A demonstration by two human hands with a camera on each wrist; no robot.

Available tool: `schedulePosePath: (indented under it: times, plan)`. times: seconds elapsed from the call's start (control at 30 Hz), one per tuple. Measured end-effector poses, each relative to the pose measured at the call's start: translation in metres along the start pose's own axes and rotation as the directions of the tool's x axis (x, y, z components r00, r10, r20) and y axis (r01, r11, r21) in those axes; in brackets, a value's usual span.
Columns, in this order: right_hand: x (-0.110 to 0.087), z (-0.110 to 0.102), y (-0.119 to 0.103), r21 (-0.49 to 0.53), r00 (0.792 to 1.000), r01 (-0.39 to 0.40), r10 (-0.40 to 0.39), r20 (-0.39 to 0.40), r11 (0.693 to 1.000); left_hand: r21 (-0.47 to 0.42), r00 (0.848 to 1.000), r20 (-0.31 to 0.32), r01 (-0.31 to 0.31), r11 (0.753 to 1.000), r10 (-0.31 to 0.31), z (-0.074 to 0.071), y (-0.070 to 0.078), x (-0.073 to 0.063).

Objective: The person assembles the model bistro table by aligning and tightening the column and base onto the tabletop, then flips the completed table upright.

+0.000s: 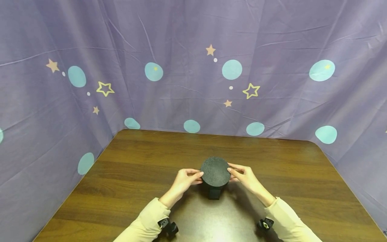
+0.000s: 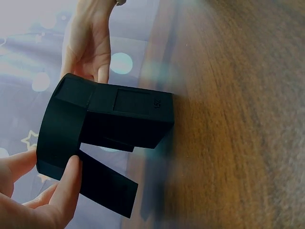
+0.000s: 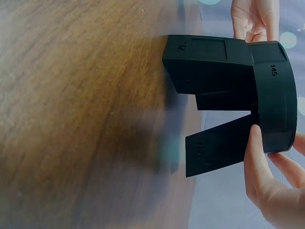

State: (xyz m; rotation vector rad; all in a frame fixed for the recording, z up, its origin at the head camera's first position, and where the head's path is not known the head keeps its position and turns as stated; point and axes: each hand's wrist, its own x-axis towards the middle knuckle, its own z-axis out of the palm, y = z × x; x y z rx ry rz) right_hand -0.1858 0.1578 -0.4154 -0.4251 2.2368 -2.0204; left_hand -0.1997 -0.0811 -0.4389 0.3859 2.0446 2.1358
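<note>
A black stand (image 1: 215, 171) with a flat, speckled round top and several block-like legs is in the middle of the head view. My left hand (image 1: 182, 181) pinches its rim from the left, thumb near the top edge. From the opposite side, my right hand (image 1: 248, 178) pinches the rim in the same way. Both wrist views show the stand's legs (image 2: 131, 107) pointing down at the tabletop, with the number 152 on one. Another number, 145, marks the curved rim (image 3: 275, 102). Whether the legs touch the wood, I cannot tell.
The brown wooden table (image 1: 145, 154) has rounded far corners. Behind it and along both sides hangs a purple curtain (image 1: 187, 40) with stars and teal dots. Black wrist devices (image 1: 169, 227) are strapped at the pale sleeves.
</note>
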Motion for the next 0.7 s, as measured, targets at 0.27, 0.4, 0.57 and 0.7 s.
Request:
schedulePosePath:
  times: [0.27, 0.4, 0.57, 0.7]
  plan:
    - [0.001, -0.002, 0.007, 0.019, 0.999, 0.029, -0.029, 0.017, 0.999, 0.006, 1.0, -0.002, 0.031, 0.999, -0.031, -0.007, -0.034, 0.015]
    - [0.009, -0.01, 0.039, 0.032, 0.998, 0.067, -0.068, 0.013, 0.997, 0.014, 0.999, 0.002, 0.033, 0.999, -0.033, -0.008, -0.037, 0.017]
    - [0.022, -0.019, 0.082, 0.058, 0.999, 0.025, -0.022, -0.044, 0.998, -0.01, 0.997, -0.006, 0.081, 0.997, -0.081, -0.008, -0.043, 0.021]
    - [0.02, -0.017, 0.076, 0.061, 0.998, -0.016, 0.02, -0.066, 0.998, 0.006, 0.997, -0.005, 0.074, 0.997, -0.074, 0.001, -0.008, 0.008]
